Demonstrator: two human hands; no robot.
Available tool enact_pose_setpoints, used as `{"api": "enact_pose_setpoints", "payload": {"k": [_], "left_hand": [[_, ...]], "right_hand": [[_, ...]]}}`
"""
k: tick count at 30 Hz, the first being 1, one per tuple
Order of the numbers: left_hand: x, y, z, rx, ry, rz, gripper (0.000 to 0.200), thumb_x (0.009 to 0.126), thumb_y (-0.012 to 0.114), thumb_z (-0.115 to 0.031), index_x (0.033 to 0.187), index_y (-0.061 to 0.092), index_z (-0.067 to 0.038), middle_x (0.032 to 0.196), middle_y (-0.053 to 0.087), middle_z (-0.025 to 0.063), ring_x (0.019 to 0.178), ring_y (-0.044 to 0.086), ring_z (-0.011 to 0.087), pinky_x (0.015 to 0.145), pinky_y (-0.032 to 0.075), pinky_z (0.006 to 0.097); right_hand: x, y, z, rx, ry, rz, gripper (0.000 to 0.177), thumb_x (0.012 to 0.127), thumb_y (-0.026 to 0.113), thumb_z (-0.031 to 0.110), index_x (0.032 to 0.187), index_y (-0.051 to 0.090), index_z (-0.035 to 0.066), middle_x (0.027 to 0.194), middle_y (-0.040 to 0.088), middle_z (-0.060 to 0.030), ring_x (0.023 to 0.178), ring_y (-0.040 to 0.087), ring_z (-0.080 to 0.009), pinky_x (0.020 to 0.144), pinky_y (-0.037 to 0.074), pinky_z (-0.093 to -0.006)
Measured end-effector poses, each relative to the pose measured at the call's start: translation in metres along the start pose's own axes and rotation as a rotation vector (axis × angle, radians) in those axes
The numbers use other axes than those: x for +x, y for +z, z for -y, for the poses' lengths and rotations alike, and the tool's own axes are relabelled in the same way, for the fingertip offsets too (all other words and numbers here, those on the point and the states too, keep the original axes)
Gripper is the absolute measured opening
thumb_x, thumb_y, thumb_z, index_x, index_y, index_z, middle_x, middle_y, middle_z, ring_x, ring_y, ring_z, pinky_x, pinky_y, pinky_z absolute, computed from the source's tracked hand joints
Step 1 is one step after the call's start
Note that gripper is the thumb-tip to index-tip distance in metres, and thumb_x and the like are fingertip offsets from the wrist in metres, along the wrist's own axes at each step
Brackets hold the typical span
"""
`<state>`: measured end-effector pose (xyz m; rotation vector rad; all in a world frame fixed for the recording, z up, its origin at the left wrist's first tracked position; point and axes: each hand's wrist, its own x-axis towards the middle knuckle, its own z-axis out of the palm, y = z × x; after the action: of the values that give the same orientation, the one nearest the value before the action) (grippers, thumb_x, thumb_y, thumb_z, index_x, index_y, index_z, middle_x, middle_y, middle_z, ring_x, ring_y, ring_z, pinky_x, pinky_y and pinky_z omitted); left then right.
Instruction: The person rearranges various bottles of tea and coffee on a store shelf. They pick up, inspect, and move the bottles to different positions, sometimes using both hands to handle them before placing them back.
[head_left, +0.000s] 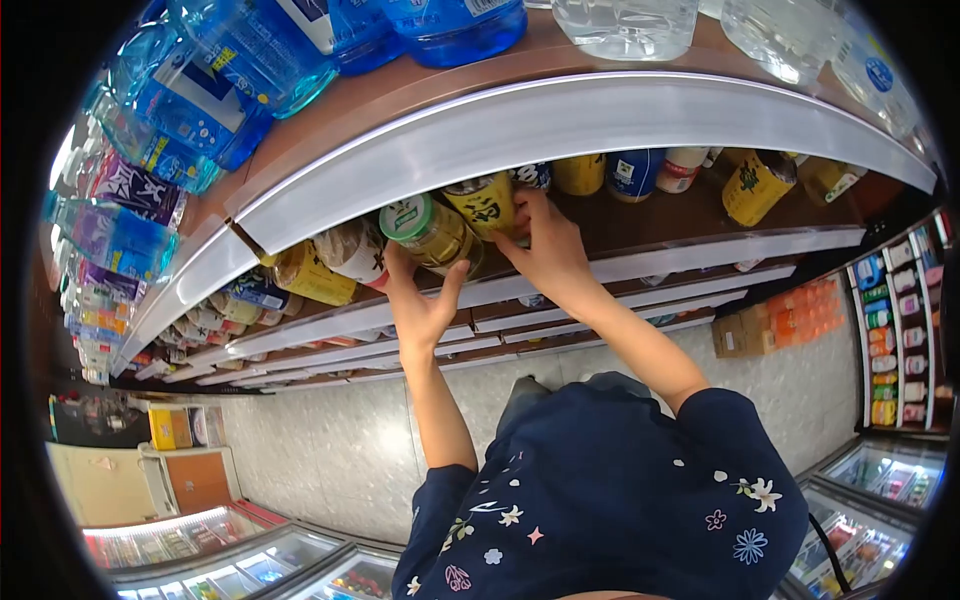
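My left hand [424, 308] is curled around a bottle with a green cap [436, 238] and pale yellow contents, tilted at the shelf's front edge. Its thumb lies on the near side, and the other fingers are partly hidden. Just to the right, my right hand [550, 248] grips a bottle with a yellow label and dark characters [484, 203]. The upper part of that bottle is hidden under the shelf above. The two bottles stand side by side, close together. A bottle with a white label [352, 250] is left of the green-capped one.
Above my hands runs a white shelf rail [560, 115], with large blue-liquid bottles [250, 50] over it. Farther right on the lower shelf stand a blue-labelled bottle [634, 174] and a yellow-labelled bottle [758, 188]. Cardboard boxes [743, 332] sit on the tiled floor; glass-topped freezers [290, 555] are behind.
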<state>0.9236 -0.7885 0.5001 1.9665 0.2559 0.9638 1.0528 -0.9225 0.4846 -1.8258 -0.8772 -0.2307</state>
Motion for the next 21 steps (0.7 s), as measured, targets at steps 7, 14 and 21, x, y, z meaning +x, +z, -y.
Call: {"api": "enact_pose_setpoints", "payload": {"k": [7, 14, 21], "left_hand": [[0.0, 0.009, 0.007, -0.012, 0.019, -0.027, 0.084, 0.081, 0.079, -0.02, 0.143, 0.029, 0.007, 0.13, 0.052, 0.0251, 0.116, 0.057, 0.0294, 0.098, 0.044, 0.0366], [0.004, 0.001, 0.008, 0.057, 0.076, 0.097, 0.1, 0.081, 0.076, -0.021, 0.151, 0.01, 0.008, 0.139, 0.041, 0.035, 0.13, 0.044, 0.0435, 0.107, 0.036, 0.0418], [0.013, 0.008, 0.023, 0.184, 0.193, 0.125, 0.098, 0.083, 0.075, -0.021, 0.152, 0.009, 0.005, 0.147, 0.026, 0.0351, 0.134, 0.032, 0.0485, 0.111, 0.029, 0.0471]], "right_hand": [[0.027, 0.034, -0.002, 0.055, -0.149, -0.025, 0.037, 0.085, 0.06, 0.002, 0.123, 0.057, 0.003, 0.098, 0.067, -0.021, 0.088, 0.067, -0.0383, 0.073, 0.053, -0.0427], [0.014, 0.013, 0.018, 0.136, 0.001, -0.075, 0.024, 0.088, 0.061, 0.001, 0.112, 0.068, 0.004, 0.096, 0.072, -0.0149, 0.089, 0.071, -0.024, 0.074, 0.053, -0.0314], [-0.036, -0.034, 0.009, -0.03, 0.229, -0.256, 0.019, 0.088, 0.064, 0.006, 0.105, 0.07, 0.002, 0.092, 0.072, -0.0125, 0.084, 0.07, -0.0255, 0.069, 0.053, -0.0301]]}}
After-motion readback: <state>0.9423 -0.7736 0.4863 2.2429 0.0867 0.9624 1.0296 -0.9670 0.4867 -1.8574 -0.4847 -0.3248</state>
